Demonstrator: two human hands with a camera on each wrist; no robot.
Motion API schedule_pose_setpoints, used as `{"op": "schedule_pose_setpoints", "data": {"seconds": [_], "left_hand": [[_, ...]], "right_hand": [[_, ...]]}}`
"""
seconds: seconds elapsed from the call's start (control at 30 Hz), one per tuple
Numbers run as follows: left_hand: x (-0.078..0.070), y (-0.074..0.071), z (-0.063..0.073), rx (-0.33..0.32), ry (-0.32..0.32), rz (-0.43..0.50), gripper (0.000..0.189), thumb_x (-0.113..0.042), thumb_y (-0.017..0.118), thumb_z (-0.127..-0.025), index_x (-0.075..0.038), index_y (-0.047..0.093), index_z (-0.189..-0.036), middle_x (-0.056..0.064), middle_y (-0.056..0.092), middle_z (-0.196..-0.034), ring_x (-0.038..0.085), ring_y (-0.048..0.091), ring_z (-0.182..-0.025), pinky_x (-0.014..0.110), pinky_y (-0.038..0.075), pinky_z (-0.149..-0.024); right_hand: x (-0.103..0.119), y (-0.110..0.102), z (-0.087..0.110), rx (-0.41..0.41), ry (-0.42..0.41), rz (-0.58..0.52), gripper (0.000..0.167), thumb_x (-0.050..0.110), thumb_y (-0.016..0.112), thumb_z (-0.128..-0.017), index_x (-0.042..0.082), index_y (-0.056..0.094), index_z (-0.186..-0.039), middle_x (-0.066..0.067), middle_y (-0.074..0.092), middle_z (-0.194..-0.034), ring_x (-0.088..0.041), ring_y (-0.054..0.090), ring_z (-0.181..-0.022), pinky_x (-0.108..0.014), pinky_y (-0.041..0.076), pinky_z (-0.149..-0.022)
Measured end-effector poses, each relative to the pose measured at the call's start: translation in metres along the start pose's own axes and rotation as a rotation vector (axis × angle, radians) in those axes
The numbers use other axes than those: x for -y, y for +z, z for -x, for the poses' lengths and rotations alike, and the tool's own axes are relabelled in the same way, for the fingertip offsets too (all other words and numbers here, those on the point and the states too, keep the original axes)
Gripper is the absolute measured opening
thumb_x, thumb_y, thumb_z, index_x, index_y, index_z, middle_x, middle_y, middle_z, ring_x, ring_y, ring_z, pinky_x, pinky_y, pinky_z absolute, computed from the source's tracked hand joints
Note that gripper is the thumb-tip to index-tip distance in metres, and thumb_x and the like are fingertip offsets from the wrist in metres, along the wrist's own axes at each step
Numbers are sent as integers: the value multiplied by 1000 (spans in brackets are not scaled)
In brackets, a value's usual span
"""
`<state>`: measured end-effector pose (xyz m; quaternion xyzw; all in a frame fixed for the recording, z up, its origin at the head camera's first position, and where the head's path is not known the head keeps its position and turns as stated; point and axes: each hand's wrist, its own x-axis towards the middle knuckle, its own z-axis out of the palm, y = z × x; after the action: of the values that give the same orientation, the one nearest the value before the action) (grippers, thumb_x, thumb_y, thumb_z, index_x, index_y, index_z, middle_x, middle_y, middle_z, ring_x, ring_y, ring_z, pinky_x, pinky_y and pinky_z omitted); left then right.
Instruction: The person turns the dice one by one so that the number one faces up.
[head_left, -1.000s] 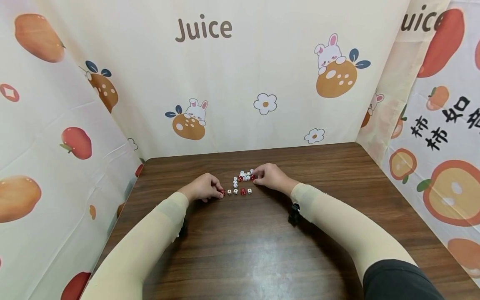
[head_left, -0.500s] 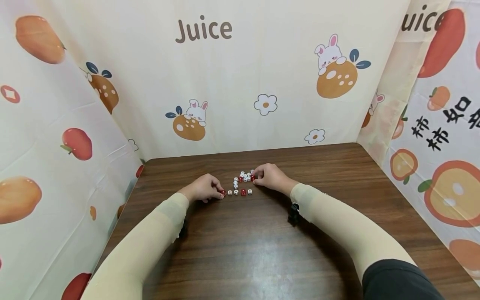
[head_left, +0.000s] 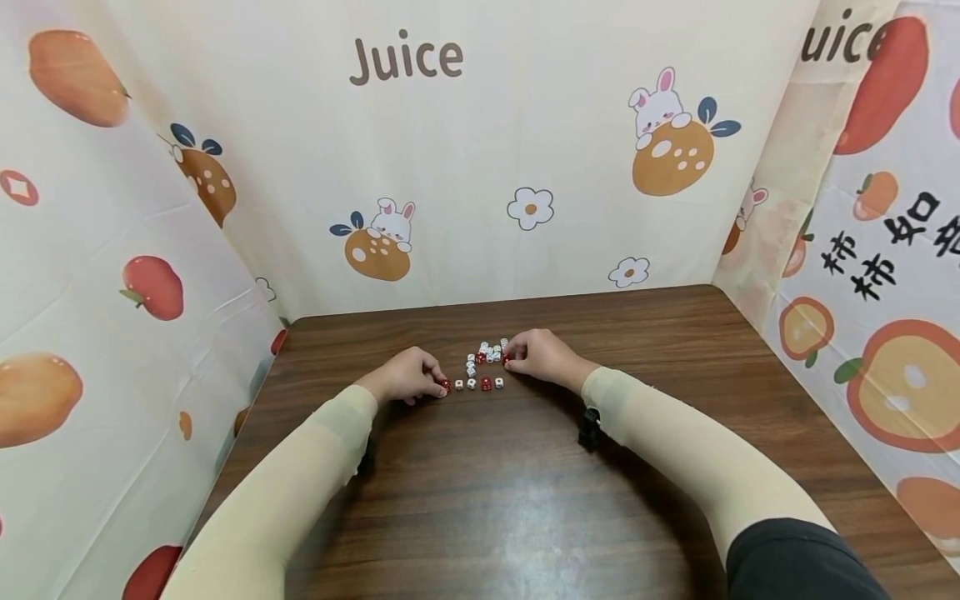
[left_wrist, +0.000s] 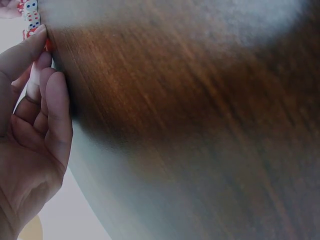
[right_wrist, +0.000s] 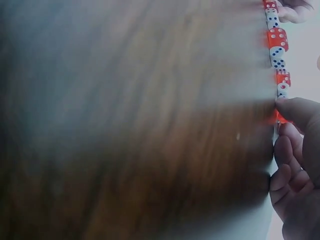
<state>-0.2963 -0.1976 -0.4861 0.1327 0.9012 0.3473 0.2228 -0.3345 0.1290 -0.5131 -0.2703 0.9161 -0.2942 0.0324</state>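
Note:
In the head view my left hand (head_left: pixel 408 373) pinches a red die (head_left: pixel 446 385) between thumb and fingers, at the left end of a front row of dice. That row continues rightward with a white die (head_left: pixel 459 385), another white one, a red die (head_left: pixel 486 384) and a white die (head_left: pixel 499 383). My right hand (head_left: pixel 543 354) pinches a second red die (head_left: pixel 506 359) at the right side of a cluster of white and red dice. The right wrist view shows orange-red (right_wrist: pixel 281 119) under the thumb; fingers hide most of both held dice.
Two white dice (head_left: pixel 470 369) stand one behind the other between the front row and the back cluster (head_left: pixel 490 353). A brown wooden table (head_left: pixel 480 483) lies beneath. Printed cloth (head_left: pixel 465 167) hangs behind the table and along both sides.
My right hand and its red die have shifted slightly toward me, exposing more of the white die behind. The left hand and the front row stay in place.

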Motion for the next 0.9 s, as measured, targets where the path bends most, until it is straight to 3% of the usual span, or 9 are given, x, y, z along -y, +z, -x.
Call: {"op": "schedule_pose_setpoints", "data": {"seconds": [0.33, 0.9], "left_hand": [[-1, 0, 0, -1, -8, 6, 8, -18, 93, -97, -15, 85, -97, -3, 72, -76, 15, 58, -64, 32, 57, -57], [0, 0, 0, -2, -4, 3, 8, -18, 93, -97, -16, 86, -96, -3, 72, -76, 14, 58, -64, 32, 56, -56]], "right_hand": [[-2, -1, -1, 68, 3, 28, 19, 25, 86, -100, 10, 89, -112, 7, 74, -76, -3, 61, -70, -26, 54, -75], [1, -4, 4, 56, 81, -6, 14, 23, 87, -100, 10, 89, -105, 6, 77, -79, -5, 62, -72, -27, 54, -77]]}}
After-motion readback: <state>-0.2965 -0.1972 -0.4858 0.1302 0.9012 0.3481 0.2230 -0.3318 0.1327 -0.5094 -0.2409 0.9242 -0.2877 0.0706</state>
